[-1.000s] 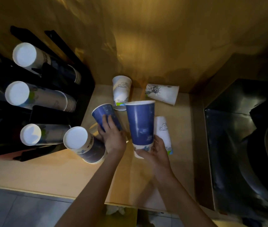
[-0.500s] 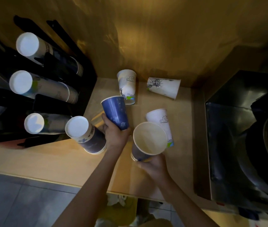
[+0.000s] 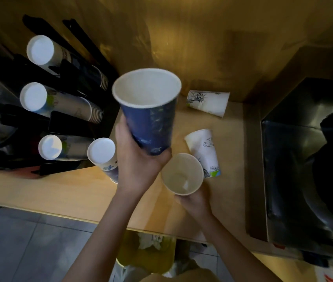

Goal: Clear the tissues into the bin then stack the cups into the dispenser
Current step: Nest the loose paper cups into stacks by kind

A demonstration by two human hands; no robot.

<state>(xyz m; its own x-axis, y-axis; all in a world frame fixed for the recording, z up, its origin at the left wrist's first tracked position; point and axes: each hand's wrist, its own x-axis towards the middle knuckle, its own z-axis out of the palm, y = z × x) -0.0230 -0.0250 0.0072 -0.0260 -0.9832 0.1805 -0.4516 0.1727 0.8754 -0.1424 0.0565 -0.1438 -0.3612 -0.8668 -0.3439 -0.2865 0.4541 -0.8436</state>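
Blue cup (image 3: 151, 121) in left hand (image 3: 139, 161), formerly mouth-down, now lifted, upright, mouth toward camera.

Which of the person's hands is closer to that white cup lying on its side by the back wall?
Hard to call. The left hand, holding the blue cup, is lower-left of the white cup; the right hand, holding the second cup, is below it, nearer the counter's front edge.

We see a light wooden counter (image 3: 39, 192) set against a yellow wall. On it lie two white printed cups on their sides, one (image 3: 208, 102) near the wall, the other (image 3: 205, 151) nearer us. A black cup dispenser (image 3: 63, 123) stands at its left end, with an upturned blue-and-white cup (image 3: 104, 155) just beside it.
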